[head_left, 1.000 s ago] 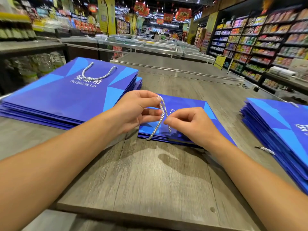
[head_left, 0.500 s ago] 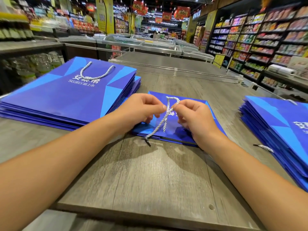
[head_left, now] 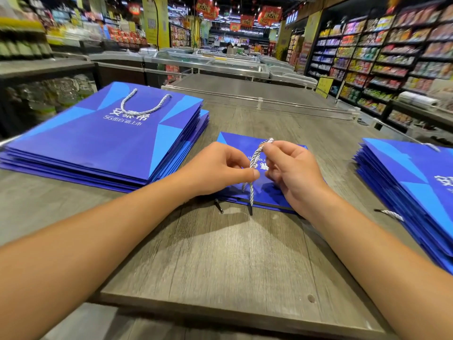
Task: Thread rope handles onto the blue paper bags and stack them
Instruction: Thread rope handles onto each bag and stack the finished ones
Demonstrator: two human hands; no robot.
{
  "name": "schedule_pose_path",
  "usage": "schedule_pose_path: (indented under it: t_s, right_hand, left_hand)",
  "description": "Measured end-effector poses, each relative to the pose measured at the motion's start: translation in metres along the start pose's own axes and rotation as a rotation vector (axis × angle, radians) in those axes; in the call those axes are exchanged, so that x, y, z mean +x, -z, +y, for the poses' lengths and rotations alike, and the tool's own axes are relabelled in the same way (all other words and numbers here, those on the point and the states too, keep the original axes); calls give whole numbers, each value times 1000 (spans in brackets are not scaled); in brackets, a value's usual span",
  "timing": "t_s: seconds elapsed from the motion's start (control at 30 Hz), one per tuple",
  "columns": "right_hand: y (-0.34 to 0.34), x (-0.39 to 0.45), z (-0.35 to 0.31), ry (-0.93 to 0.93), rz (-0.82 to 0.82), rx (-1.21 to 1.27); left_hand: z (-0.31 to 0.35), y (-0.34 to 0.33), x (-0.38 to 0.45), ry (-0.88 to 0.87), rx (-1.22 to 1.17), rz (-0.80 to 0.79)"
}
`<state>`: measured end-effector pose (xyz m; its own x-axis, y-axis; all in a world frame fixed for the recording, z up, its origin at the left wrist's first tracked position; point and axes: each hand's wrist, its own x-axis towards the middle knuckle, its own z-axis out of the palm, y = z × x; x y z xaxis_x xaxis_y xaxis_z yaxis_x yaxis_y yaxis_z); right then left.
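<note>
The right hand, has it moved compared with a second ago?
Yes. The right hand has lifted its pinch on the rope up and away from the near edge of the blue bag lying flat on the table.

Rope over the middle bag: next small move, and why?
Probably guide a black tip down to a hole in the middle bag. Both the left hand and right hand pinch the rope folded above the bag, its ends dangling loose, not threaded.
</note>
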<state>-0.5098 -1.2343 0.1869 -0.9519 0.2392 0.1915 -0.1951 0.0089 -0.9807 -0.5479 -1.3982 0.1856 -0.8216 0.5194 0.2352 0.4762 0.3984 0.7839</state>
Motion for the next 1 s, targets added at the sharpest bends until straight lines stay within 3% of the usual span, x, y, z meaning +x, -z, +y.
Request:
schedule_pose_path:
  t_s: [0.13,0.23,0.37,0.47,0.67,0.73,0.87,1.0]
  right_hand:
    - [1,1,2,20,-1,-33]
    - [2,0,2,56,-3,-186]
    - [4,-6,-3,115,-186,-475]
    - [1,-8,-3,125,-259,-496]
    - [4,-5,-1,157,-250,-487]
    - [8,-1,-2,137,-176,-377]
    - [24,9,-2,57,-75,-334]
    - [37,13,0,33,-85,-419]
  left_hand:
    - [0,0,1,-7,-16,35]
    - [0,4,1,42,-210,107]
    - [2,7,1,26,-393,188]
    - [3,7,1,18,-412,209]
    - [2,5,2,47,-406,213]
    - [-3,5,3,53,-233,198]
    - [-6,5,-3,49,356,-73]
    - [-4,9,1,-12,518,5]
